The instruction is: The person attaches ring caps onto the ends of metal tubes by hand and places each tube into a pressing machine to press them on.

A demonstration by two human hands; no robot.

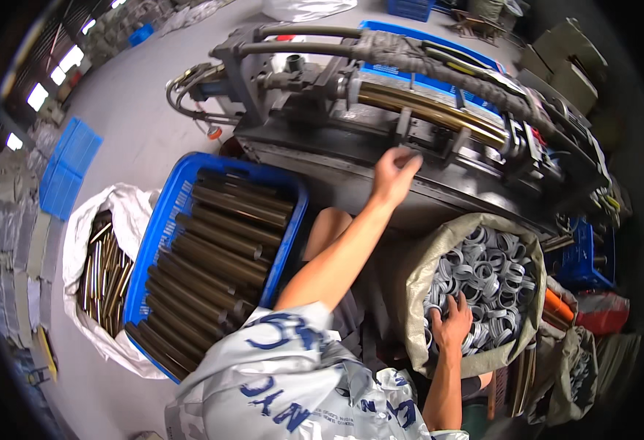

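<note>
Factory floor (146,110), grey concrete, cluttered.

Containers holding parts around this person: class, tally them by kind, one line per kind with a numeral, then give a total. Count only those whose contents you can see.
Blue plastic crate of dark tubes: 1
White sack of metal tubes: 1
Grey-brown sack of grey rings: 1
Total: 3
The right hand is in the ring sack; the left hand is up at the machine.
</note>
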